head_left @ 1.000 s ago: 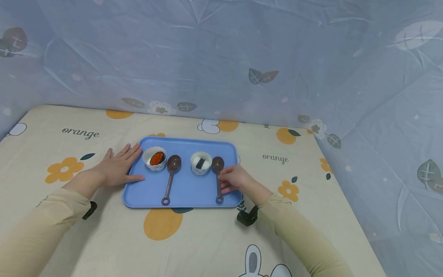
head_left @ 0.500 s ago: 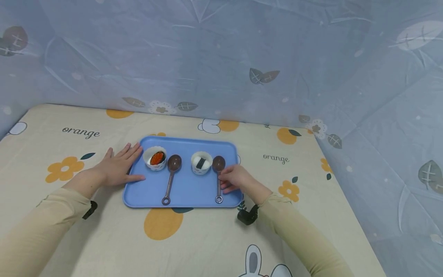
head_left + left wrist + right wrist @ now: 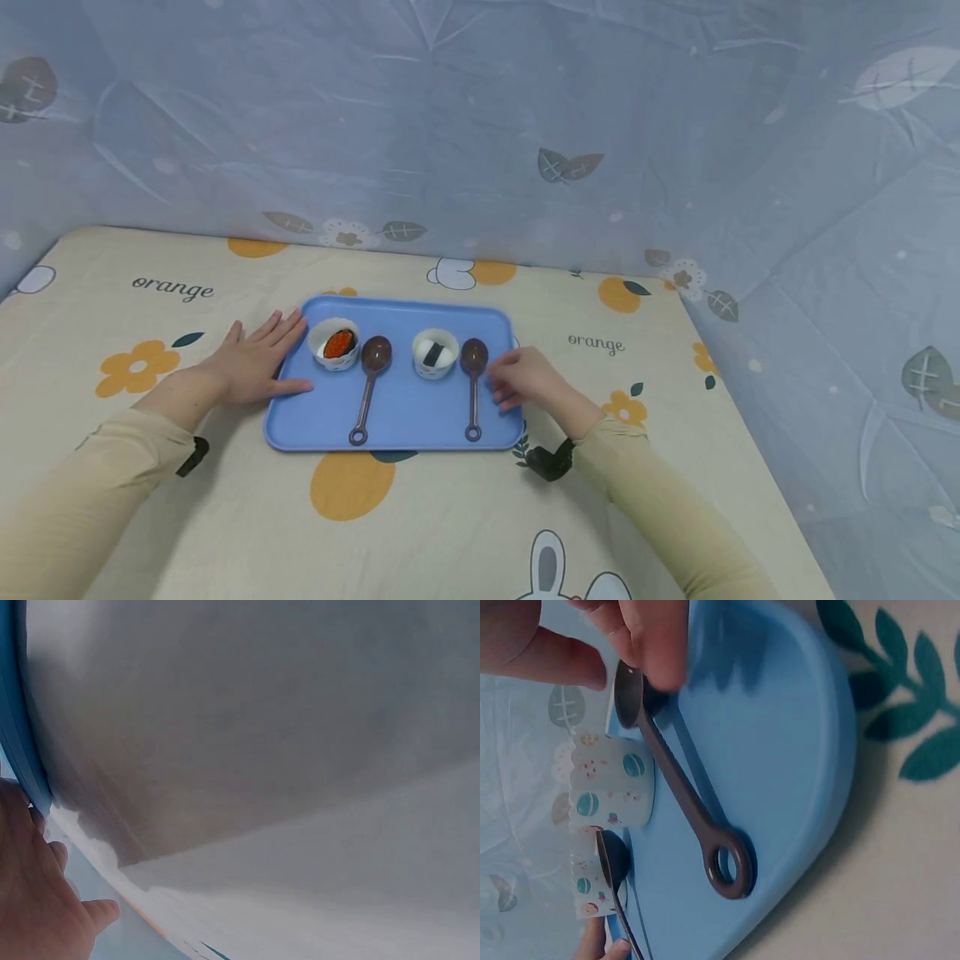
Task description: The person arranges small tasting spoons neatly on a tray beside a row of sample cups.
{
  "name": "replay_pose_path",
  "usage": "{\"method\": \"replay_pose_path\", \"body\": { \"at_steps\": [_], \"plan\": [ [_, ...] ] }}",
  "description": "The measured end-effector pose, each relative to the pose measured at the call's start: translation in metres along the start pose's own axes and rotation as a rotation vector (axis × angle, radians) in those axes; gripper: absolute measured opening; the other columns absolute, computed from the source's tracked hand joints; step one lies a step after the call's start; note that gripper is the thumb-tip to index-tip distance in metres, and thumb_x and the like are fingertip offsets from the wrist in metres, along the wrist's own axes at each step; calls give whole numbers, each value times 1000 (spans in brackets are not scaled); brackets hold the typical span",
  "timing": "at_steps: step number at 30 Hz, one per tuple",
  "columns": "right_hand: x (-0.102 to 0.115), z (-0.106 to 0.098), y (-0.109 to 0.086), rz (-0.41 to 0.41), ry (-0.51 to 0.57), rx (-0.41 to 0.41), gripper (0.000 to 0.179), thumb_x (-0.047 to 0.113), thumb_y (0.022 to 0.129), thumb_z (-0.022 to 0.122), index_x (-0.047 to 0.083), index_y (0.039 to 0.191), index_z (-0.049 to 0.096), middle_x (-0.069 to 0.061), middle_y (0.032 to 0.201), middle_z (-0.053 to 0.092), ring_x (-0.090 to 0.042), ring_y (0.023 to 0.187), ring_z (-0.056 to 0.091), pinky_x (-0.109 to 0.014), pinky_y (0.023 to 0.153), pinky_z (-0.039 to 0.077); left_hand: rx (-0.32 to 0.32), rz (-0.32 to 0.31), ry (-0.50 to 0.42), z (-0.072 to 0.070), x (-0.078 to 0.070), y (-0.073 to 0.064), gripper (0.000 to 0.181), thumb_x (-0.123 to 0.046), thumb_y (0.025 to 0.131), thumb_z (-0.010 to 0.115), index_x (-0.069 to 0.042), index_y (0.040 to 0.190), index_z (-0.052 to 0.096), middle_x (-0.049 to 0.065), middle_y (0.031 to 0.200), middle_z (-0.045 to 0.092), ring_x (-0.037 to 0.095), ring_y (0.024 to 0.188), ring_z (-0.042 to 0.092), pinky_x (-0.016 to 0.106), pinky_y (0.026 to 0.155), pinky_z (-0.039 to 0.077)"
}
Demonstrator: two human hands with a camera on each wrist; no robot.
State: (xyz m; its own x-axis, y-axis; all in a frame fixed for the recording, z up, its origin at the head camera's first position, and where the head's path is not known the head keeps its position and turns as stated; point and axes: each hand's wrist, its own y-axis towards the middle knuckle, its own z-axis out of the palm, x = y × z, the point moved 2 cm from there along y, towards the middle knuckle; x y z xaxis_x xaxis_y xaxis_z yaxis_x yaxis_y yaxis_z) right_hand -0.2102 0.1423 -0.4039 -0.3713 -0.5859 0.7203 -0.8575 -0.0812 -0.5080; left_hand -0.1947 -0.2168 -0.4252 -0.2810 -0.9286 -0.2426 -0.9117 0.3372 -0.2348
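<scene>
A blue tray (image 3: 420,417) lies on the patterned cloth. My left hand (image 3: 251,367) rests spread at its left edge, the thumb reaching over the rim. On the tray, from left to right, are a paper cup (image 3: 321,335) with an orange-topped sushi piece (image 3: 340,343), a brown spoon (image 3: 367,392), another paper cup (image 3: 435,372) with a white piece banded in black (image 3: 432,353), and a second brown spoon (image 3: 473,392). Just right of that second spoon is my right hand (image 3: 528,379), its fingers loosely bent, holding nothing. In the right wrist view its fingertips overlap the bowl end of the spoon (image 3: 679,776).
The cream tablecloth (image 3: 247,517) has printed oranges, flowers and a rabbit. Behind and to the right, a grey-blue printed curtain (image 3: 480,150) borders the table. Dark wrist cameras (image 3: 550,461) sit under both sleeves.
My right hand has let go of the right spoon's handle and shifted a little to the right. The spoon stays lying on the tray. My left hand has not moved.
</scene>
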Motion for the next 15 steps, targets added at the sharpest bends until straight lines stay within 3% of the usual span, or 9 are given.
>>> {"method": "replay_pose_path", "body": {
  "at_steps": [5,7,9,13,15],
  "plan": [
    [-1,-9,-3,-125,-213,-149,28,27,89,59,5,105,64,-11,92,67,-18,72,64,-27,61,56,-4,-10,-25,1,0,2,106,-67,79,54,2,147,11,25,155,7,50,139,6,74,104,0],
    [0,-12,-5,-195,-325,-227,34,35,90,57,8,109,63,-10,98,68,-20,81,65,-30,66,55,-11,-22,-36,0,2,3,106,-67,80,53,1,148,9,26,155,5,52,139,5,74,104,1],
    [0,-14,-7,-261,-410,-296,42,42,90,55,9,116,61,-11,111,66,-24,98,63,-35,80,54,-24,-27,-45,-2,3,2,105,-66,81,52,1,148,7,26,155,4,53,139,4,75,104,1],
    [-3,-16,-9,-372,-517,-347,60,50,91,50,9,134,48,-15,139,48,-32,132,41,-48,108,35,-60,-36,-56,-8,5,-1,100,-64,84,50,-2,149,6,25,155,3,54,138,3,76,102,0],
    [-6,-17,-9,-408,-564,-344,66,52,91,48,10,142,38,-16,149,35,-35,140,26,-55,114,22,-73,-42,-57,-10,7,-4,97,-64,85,47,-4,149,5,25,155,2,55,138,0,77,101,-2]
  ]
}}
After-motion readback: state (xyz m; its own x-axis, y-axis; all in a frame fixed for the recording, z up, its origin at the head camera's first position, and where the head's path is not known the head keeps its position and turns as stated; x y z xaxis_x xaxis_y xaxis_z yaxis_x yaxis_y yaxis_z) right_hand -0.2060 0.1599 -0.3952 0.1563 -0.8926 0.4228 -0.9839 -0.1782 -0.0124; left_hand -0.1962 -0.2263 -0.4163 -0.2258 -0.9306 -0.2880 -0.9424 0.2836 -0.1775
